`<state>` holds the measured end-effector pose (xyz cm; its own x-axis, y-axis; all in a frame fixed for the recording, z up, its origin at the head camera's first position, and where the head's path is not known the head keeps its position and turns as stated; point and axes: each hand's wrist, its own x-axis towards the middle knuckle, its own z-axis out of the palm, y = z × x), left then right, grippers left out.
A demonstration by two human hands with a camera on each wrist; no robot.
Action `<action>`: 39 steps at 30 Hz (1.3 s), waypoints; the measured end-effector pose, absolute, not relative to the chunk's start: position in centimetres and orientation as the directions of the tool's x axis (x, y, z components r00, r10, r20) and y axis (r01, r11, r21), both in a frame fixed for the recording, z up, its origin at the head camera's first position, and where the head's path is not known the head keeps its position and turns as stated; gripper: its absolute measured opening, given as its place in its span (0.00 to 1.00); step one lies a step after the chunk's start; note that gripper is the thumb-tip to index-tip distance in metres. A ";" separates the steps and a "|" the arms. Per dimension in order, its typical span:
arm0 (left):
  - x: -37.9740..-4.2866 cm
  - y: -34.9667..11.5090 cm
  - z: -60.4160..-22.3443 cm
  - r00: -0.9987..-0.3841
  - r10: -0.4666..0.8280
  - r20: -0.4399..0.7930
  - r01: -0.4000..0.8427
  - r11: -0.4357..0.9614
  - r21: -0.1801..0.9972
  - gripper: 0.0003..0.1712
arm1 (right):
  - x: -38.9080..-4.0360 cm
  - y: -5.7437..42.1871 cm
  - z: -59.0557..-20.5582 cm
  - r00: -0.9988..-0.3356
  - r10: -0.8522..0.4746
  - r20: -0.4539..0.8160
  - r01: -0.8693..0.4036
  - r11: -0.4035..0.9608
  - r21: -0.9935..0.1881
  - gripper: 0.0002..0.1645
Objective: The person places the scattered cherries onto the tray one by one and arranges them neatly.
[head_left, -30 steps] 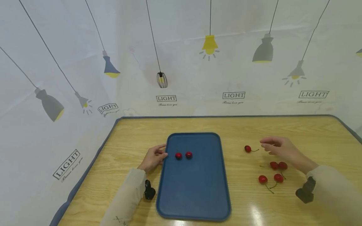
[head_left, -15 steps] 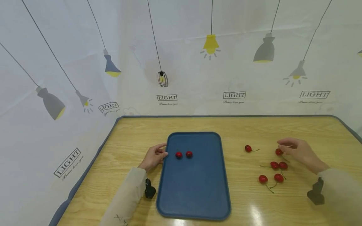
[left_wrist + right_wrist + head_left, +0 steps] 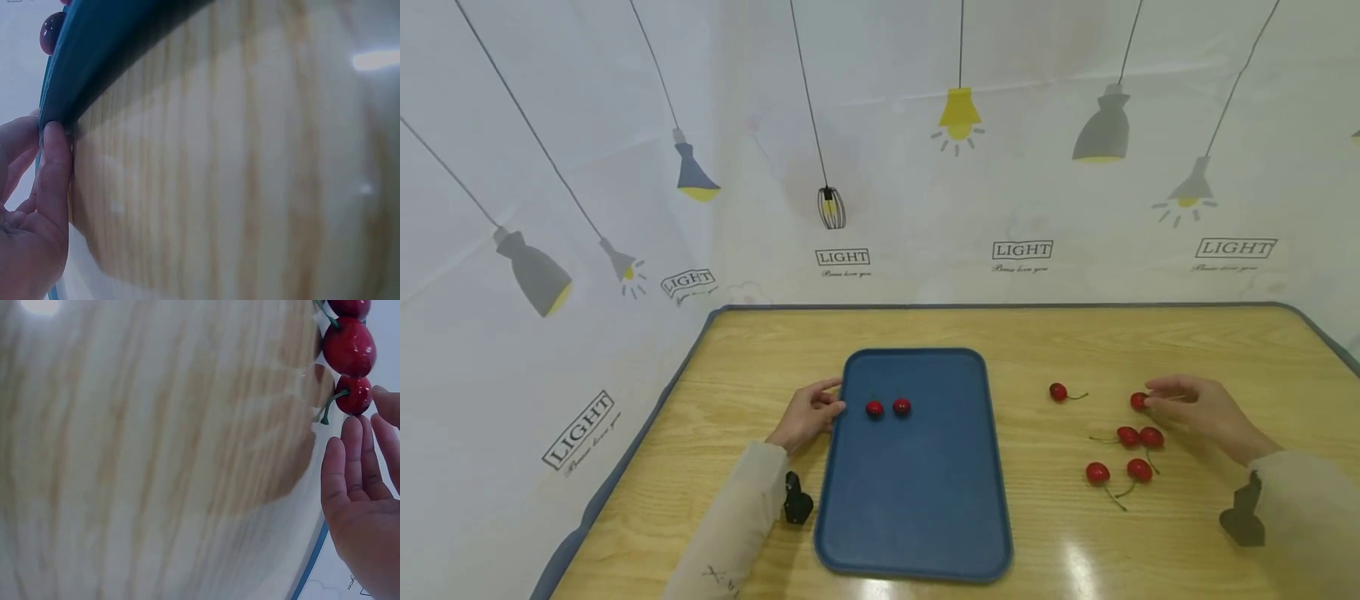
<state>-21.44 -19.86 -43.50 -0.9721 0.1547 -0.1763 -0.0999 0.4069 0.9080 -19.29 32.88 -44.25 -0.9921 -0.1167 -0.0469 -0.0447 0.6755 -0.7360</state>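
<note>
A blue tray point(image 3: 917, 500) lies on the table with two red cherries point(image 3: 875, 409) in its upper left. My left hand point(image 3: 805, 417) grips the tray's left rim between thumb and fingers; the left wrist view shows the fingertips point(image 3: 56, 134) against the rim's outer side. To the right of the tray, my right hand point(image 3: 1206, 408) has its fingertips right at a cherry point(image 3: 1138, 402) on the table. In the right wrist view its fingers point(image 3: 353, 440) reach out fairly straight beside that cherry point(image 3: 354, 395), whose green stem shows. The hand partly hides the cherry in the head view.
More stemmed cherries lie on the right: one point(image 3: 1058, 392) nearer the tray, a touching pair point(image 3: 1129, 437) below my hand, and two others point(image 3: 1097, 473) nearer me. A lamp-printed sheet point(image 3: 925, 183) rises behind the wooden table point(image 3: 1037, 333).
My right hand has moved to the right, past the lone cherry, and uncovered another cherry now at its fingertips. My left hand and the tray have stayed put.
</note>
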 end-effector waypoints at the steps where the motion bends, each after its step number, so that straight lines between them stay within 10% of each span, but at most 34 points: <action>1: -21.4 -19.9 -43.5 -0.972 0.154 -0.179 -0.103 0.404 0.909 0.27 | -19.3 32.9 -44.3 -0.992 -0.115 -0.052 -0.040 0.678 -0.734 0.30; 39: -22.3 -20.3 -45.3 -0.976 0.113 -0.184 -0.123 0.409 0.904 0.26 | -19.3 32.6 -45.1 -0.978 -0.160 -0.136 -0.025 0.733 -0.679 0.23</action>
